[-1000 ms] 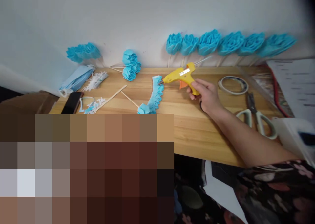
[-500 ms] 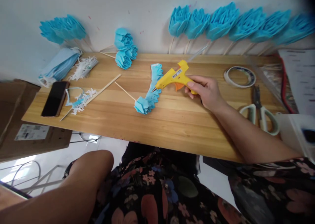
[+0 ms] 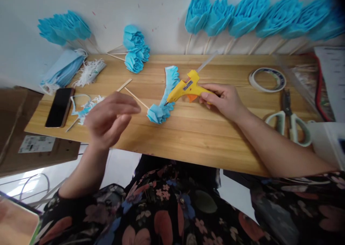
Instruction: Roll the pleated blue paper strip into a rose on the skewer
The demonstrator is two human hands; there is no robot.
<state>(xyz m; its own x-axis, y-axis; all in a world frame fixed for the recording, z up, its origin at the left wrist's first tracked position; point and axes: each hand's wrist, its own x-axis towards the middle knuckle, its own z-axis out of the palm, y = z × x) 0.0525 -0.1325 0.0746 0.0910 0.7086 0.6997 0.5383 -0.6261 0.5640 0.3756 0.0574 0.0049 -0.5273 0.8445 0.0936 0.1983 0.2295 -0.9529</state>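
Left of the blue strip point(image 3: 169, 80) stretching away from me, my left hand point(image 3: 109, 119) hangs half-curled, seemingly empty; right of it, my right hand point(image 3: 228, 100) grips a glue gun point(image 3: 180, 89).

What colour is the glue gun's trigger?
Orange. The trigger on the yellow glue gun shows best in the head view.

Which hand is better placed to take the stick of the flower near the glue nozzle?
Likely the left hand, apparently empty and nearer the stick; the right hand holds the glue gun.
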